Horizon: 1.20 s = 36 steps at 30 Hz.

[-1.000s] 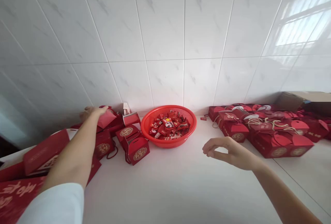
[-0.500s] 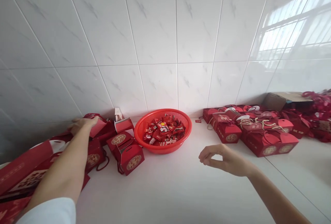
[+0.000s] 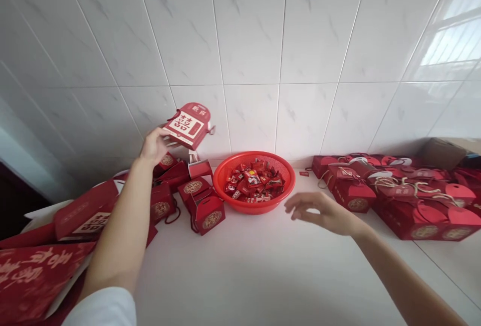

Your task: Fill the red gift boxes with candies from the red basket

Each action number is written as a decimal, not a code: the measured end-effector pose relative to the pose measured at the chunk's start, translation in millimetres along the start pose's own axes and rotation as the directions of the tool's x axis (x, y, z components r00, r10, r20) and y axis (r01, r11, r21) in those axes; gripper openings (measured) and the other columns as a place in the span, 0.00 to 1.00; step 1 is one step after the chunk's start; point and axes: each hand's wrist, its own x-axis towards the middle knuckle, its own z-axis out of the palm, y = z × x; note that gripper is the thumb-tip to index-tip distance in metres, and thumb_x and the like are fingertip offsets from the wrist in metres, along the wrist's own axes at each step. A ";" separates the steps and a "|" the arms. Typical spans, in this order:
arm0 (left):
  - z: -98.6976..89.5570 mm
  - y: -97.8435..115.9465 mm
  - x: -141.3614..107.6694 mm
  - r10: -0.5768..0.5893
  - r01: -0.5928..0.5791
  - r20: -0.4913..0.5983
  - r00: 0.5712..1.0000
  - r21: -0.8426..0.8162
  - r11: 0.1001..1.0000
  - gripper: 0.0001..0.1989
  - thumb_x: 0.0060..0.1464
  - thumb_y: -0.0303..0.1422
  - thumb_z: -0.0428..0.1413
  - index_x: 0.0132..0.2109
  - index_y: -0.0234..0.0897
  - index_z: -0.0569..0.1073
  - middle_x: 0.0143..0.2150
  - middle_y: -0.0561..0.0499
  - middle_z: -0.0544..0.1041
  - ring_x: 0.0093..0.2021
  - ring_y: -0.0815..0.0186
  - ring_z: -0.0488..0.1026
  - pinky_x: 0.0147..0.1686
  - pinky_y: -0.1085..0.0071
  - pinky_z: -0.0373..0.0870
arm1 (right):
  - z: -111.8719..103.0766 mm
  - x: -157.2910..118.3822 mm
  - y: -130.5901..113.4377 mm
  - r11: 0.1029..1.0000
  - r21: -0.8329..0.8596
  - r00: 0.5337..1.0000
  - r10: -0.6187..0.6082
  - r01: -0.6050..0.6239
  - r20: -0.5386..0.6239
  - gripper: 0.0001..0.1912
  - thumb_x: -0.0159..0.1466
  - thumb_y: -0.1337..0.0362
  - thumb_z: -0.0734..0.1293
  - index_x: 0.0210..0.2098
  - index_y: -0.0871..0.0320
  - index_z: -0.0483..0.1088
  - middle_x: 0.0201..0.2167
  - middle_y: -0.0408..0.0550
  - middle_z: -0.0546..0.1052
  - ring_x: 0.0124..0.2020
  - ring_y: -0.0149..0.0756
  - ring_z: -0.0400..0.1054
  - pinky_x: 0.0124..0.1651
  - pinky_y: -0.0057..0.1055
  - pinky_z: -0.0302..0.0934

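Note:
My left hand [image 3: 156, 145] is closed on a red gift box [image 3: 188, 124] with a cream panel and double-happiness characters. It holds the box raised and tilted in front of the tiled wall, above several red boxes. My right hand [image 3: 321, 210] hovers over the white table [image 3: 244, 271], fingers curled loosely with a gap to the thumb and nothing between them. Left of it stands a red plastic basket [image 3: 255, 208] with small red-wrapped sweets [image 3: 253, 180] inside. Two upright red boxes [image 3: 206, 210], one with its top open, stand beside the basket on its left.
A pile of red boxes and bags [image 3: 41, 271] covers the left side. At the right stand rows of closed red boxes [image 3: 424, 210] tied with cord, with a cardboard box [image 3: 451, 148] behind. A small red packet [image 3: 304, 173] lies near the wall.
My left hand has lifted the gift box up and to the right out of the left pile. My right hand stays over the table in nearly the same pose. The view has turned left.

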 end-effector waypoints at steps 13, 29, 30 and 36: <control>106.2 -13.7 -91.2 0.273 0.210 0.739 0.616 -0.488 0.847 0.42 0.33 0.35 0.69 0.59 0.39 0.69 0.65 0.38 0.70 0.65 0.43 0.66 0.57 0.56 0.68 | 3.1 63.0 -33.7 0.933 0.287 0.906 -0.083 0.216 -0.415 0.19 0.62 0.46 0.71 0.38 0.56 0.69 0.32 0.44 0.74 0.34 0.35 0.70 0.39 0.33 0.67; 133.4 26.0 -182.2 0.196 -0.414 0.675 0.711 0.177 0.893 0.18 0.54 0.40 0.63 0.50 0.42 0.73 0.55 0.45 0.73 0.56 0.54 0.71 0.56 0.57 0.69 | 23.2 39.1 -32.6 0.906 -0.410 0.948 -0.028 -0.110 -0.317 0.17 0.68 0.60 0.59 0.24 0.57 0.66 0.19 0.40 0.64 0.22 0.29 0.54 0.26 0.28 0.47; 134.3 27.0 -188.7 0.181 -0.436 0.671 0.719 0.233 0.869 0.18 0.53 0.38 0.62 0.50 0.41 0.71 0.53 0.45 0.73 0.53 0.55 0.72 0.53 0.58 0.71 | 24.3 39.2 -32.1 0.921 -0.379 0.953 -0.029 -0.091 -0.300 0.17 0.69 0.59 0.59 0.25 0.57 0.67 0.20 0.41 0.65 0.23 0.29 0.55 0.27 0.28 0.48; 119.2 32.4 -197.5 0.099 -0.440 0.730 0.676 0.293 0.849 0.12 0.56 0.29 0.51 0.48 0.43 0.67 0.46 0.51 0.72 0.40 0.62 0.71 0.43 0.65 0.69 | 22.8 33.7 -21.6 0.987 -0.159 0.983 -0.015 -0.015 -0.186 0.23 0.68 0.51 0.62 0.20 0.56 0.61 0.19 0.39 0.58 0.22 0.28 0.50 0.25 0.29 0.47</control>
